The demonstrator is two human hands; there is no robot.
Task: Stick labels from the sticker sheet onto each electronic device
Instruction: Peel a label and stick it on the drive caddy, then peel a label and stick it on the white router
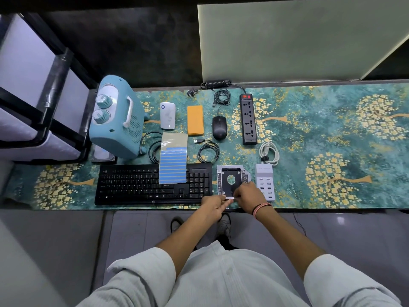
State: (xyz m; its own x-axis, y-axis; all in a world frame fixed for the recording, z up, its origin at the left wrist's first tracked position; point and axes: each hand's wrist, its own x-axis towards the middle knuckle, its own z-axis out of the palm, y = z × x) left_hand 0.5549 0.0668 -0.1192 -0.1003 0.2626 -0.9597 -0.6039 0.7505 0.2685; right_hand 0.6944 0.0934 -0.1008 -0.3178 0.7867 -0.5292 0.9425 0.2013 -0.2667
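The sticker sheet (173,159), with several blue strip labels, lies across the top edge of the black keyboard (141,185). My left hand (213,206) and my right hand (247,193) meet at the near edge of the silver drive caddy (231,177), pinching a thin white label (230,197) between their fingertips, stretched flat against the caddy's front rim. Further back lie a black mouse (219,127), a black power strip (249,119), an orange power bank (195,120), a small white device (167,115) and a teal heater (116,117). A white multi-port USB charger (264,179) sits beside my right hand.
Coiled black cables (208,152) and a white cable (269,154) lie between the devices. A hard drive (104,155) is tucked beside the heater. The green floral mat (332,147) stretches to the right. A dark-framed cabinet (39,103) stands at the left, a pale panel (298,38) behind the table.
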